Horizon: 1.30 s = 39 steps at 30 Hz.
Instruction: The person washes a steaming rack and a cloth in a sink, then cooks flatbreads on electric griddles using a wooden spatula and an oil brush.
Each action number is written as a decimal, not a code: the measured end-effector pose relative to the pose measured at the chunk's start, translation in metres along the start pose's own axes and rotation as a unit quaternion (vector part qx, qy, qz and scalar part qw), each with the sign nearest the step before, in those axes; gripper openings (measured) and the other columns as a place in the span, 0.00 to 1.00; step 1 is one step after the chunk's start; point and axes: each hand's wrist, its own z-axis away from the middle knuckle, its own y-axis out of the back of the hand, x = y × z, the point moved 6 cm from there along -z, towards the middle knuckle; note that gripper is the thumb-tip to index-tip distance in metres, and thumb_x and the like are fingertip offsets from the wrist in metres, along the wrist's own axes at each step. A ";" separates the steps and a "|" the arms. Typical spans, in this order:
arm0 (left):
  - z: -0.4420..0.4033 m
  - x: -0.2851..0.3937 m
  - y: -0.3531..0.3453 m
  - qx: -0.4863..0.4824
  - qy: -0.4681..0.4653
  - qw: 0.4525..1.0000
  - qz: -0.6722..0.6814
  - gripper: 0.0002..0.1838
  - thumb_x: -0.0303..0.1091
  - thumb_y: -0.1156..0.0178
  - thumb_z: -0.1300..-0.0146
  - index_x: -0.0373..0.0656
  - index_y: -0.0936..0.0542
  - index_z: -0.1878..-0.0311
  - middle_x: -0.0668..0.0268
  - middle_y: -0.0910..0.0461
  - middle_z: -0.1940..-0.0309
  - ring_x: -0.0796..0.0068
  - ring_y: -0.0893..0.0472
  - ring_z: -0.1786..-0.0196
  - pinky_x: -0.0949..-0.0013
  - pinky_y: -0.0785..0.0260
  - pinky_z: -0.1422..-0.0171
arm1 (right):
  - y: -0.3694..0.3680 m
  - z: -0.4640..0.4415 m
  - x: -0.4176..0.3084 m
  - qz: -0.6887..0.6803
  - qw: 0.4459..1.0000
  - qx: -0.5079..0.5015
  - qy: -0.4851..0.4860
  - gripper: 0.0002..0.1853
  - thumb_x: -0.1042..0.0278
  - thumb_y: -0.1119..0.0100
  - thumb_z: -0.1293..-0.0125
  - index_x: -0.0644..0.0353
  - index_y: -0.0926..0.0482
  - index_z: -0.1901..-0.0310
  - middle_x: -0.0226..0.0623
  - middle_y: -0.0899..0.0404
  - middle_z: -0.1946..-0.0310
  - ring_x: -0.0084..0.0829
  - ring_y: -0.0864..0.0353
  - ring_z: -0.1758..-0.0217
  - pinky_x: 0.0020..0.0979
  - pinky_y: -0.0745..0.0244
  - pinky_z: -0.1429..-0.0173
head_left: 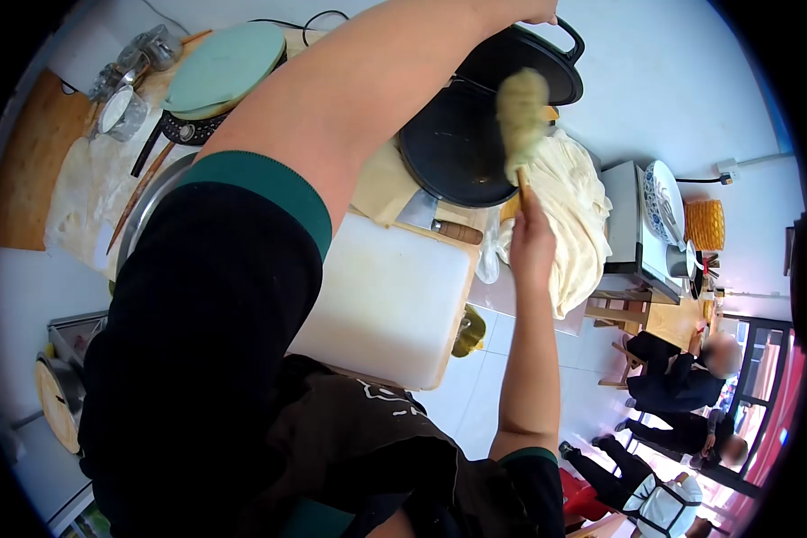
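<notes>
My right hand is closed around the wooden handle of a cloth-headed oil brush. Its thick yellowish-green head is blurred and held up in front of the black electric griddle. The griddle's lid stands raised on its hinge. At the top edge of the view, my left hand grips the end of the lid's handle, with part of the hand out of sight. Just beside my right forearm lies a large crumpled cream cloth.
Nearer me is a white cutting board, with a wooden-handled scraper at its far edge. To the left sit a second griddle with a pale green lid, a rolling pin and a flour container. Several people are at the right.
</notes>
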 end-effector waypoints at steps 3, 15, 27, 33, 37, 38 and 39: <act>0.000 0.000 -0.001 -0.006 0.009 1.000 -0.017 0.20 0.50 0.34 0.41 0.42 0.14 0.58 0.55 0.16 0.56 0.55 0.18 0.50 0.56 0.25 0.47 | -0.030 0.015 -0.011 0.192 0.956 -0.187 -0.119 0.24 0.71 0.48 0.33 0.48 0.30 0.34 0.47 0.22 0.60 0.49 0.18 0.65 0.45 0.23 0.62; -0.006 -0.004 -0.007 0.001 -0.019 1.000 -0.006 0.16 0.49 0.33 0.42 0.48 0.12 0.58 0.56 0.15 0.57 0.56 0.17 0.51 0.57 0.25 0.47 | -0.001 0.069 -0.022 0.243 0.945 -0.220 -0.003 0.25 0.64 0.41 0.35 0.45 0.28 0.35 0.36 0.28 0.71 0.36 0.23 0.79 0.37 0.29 0.79; -0.015 -0.005 -0.009 0.015 -0.066 0.996 -0.063 0.15 0.49 0.35 0.41 0.50 0.12 0.58 0.57 0.15 0.58 0.56 0.17 0.52 0.57 0.25 0.47 | 0.043 0.063 -0.024 0.209 0.959 -0.185 -0.046 0.21 0.68 0.39 0.36 0.42 0.21 0.40 0.34 0.31 0.75 0.36 0.26 0.79 0.38 0.27 0.75; -0.015 -0.004 -0.009 0.010 -0.048 0.998 -0.047 0.16 0.49 0.35 0.41 0.48 0.12 0.59 0.55 0.15 0.59 0.55 0.17 0.53 0.56 0.25 0.48 | 0.038 0.066 -0.012 0.227 0.952 -0.192 -0.070 0.22 0.67 0.38 0.36 0.41 0.22 0.40 0.34 0.30 0.73 0.37 0.25 0.78 0.38 0.26 0.73; -0.006 -0.005 -0.007 0.011 -0.051 0.998 -0.039 0.16 0.48 0.35 0.40 0.47 0.12 0.60 0.56 0.15 0.60 0.56 0.17 0.54 0.56 0.25 0.50 | 0.048 0.060 -0.010 0.178 0.972 -0.137 -0.074 0.21 0.69 0.38 0.36 0.42 0.21 0.41 0.34 0.31 0.73 0.37 0.26 0.78 0.38 0.27 0.73; -0.007 -0.004 -0.007 0.011 -0.055 0.998 -0.032 0.16 0.48 0.35 0.41 0.46 0.12 0.60 0.56 0.15 0.60 0.56 0.17 0.54 0.56 0.25 0.50 | 0.048 0.060 -0.014 0.177 0.971 -0.144 -0.069 0.21 0.70 0.38 0.36 0.43 0.20 0.41 0.35 0.31 0.74 0.37 0.26 0.78 0.38 0.27 0.73; -0.009 -0.001 -0.002 0.014 -0.060 0.998 -0.027 0.16 0.47 0.35 0.41 0.46 0.13 0.60 0.56 0.15 0.60 0.56 0.17 0.54 0.56 0.25 0.50 | 0.046 0.058 -0.020 0.177 0.971 -0.149 -0.063 0.21 0.70 0.38 0.36 0.43 0.20 0.42 0.35 0.31 0.74 0.37 0.26 0.78 0.38 0.27 0.73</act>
